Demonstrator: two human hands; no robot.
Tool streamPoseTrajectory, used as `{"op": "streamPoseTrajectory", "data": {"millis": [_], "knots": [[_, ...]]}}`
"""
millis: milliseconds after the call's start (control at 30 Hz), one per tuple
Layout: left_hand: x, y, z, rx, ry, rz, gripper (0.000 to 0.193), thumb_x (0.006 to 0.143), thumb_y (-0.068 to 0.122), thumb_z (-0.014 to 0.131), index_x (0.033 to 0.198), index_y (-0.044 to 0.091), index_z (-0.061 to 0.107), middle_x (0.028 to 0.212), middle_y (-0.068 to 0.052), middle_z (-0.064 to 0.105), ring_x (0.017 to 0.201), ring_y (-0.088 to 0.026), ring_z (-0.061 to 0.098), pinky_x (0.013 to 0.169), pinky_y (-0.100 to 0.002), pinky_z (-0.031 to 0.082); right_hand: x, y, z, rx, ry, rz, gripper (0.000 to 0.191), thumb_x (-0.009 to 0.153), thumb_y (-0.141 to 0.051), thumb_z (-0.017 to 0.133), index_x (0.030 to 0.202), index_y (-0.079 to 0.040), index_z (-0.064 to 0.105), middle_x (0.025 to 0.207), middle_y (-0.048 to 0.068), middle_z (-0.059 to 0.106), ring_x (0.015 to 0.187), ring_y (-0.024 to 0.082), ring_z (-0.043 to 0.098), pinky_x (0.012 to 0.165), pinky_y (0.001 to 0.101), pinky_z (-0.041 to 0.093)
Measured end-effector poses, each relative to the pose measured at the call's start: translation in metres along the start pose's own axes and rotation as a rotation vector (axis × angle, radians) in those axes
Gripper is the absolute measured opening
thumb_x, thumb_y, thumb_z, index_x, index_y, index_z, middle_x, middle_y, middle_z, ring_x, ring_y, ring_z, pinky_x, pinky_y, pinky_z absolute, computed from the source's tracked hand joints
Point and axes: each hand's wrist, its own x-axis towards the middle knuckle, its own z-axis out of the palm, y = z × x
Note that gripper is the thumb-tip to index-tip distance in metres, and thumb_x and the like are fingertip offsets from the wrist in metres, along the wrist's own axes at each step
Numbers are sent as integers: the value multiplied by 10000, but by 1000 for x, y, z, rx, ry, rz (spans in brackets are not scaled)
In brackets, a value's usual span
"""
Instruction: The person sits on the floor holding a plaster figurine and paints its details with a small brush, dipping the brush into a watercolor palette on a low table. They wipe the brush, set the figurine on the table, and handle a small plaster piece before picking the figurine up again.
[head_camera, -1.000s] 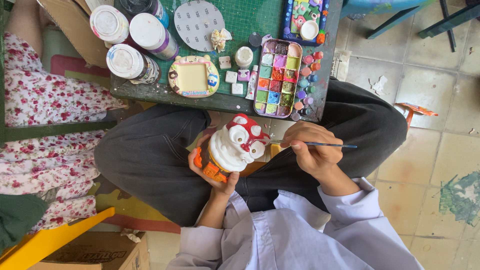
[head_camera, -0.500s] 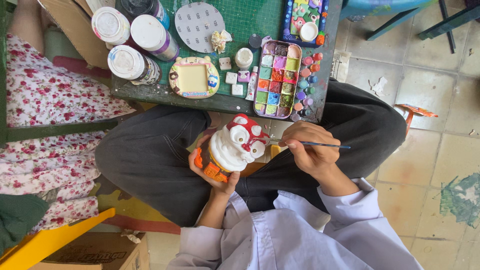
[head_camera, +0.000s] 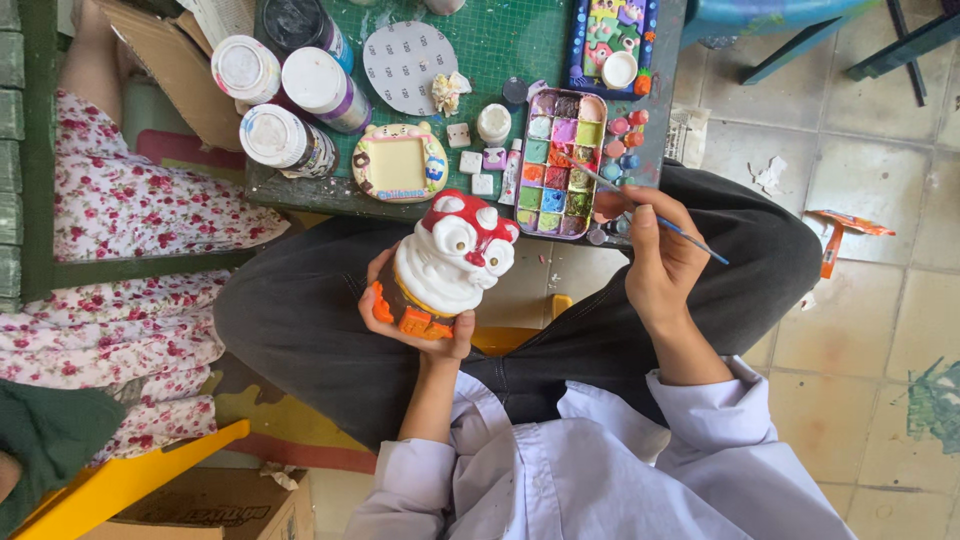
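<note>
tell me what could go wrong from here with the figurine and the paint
1. The left hand alone cups the figurine over the lap, off the table; a slip could drop it on the tiled floor.
2. The right hand reaches the brush to the palette at the table's edge; a nudge might tip it onto the dark trousers.
3. A loaded brush passing over the lap may drip paint on them.

Ahead of the right grip (head_camera: 655, 255), the paint palette (head_camera: 556, 165) and small paint pots (head_camera: 622, 140) crowd the table (head_camera: 520, 60) edge. Ahead of the left grip (head_camera: 415, 315), the cream frame (head_camera: 400, 165), small white blocks (head_camera: 470, 162) and three big jars (head_camera: 285, 105) block the way. Between the grips, the lap lies open; outside the right grip is bare tiled floor (head_camera: 860, 300).
</note>
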Motion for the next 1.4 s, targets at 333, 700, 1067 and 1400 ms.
{"op": "streamPoseTrajectory", "data": {"millis": [333,700,1067,1400], "knots": [[-31,-12,2,-670,-35,-609,1008,840,419,759,1599,56,203,1517,-158,409,1449,-306,425,1237,-460,345,3,-18,4,-153,-99,34,205,1096,-6,571,1284,50,631,1195,172,731,1148,195,699,1058,325,553],[-39,-13,5,-989,-86,-802,905,910,441,688,1602,42,263,1611,-180,377,1517,-360,372,1271,-562,310,4,-23,8,-202,-133,56,191,1050,50,596,1230,60,658,1163,172,743,1118,201,720,1020,318,570],[-53,-15,9,-796,153,-749,893,915,374,669,1612,40,222,1627,-178,310,1519,-352,336,1271,-540,282,2,-19,13,-197,-168,55,201,1055,45,598,1251,68,636,1171,170,737,1109,185,710,998,308,567],[-2,29,23,99,153,-119,958,868,144,802,1540,120,121,1582,-255,301,1387,-356,410,1220,-490,361,5,-14,19,-249,-193,86,208,1046,26,619,1250,65,642,1184,166,740,1100,183,711,999,317,566]]}}
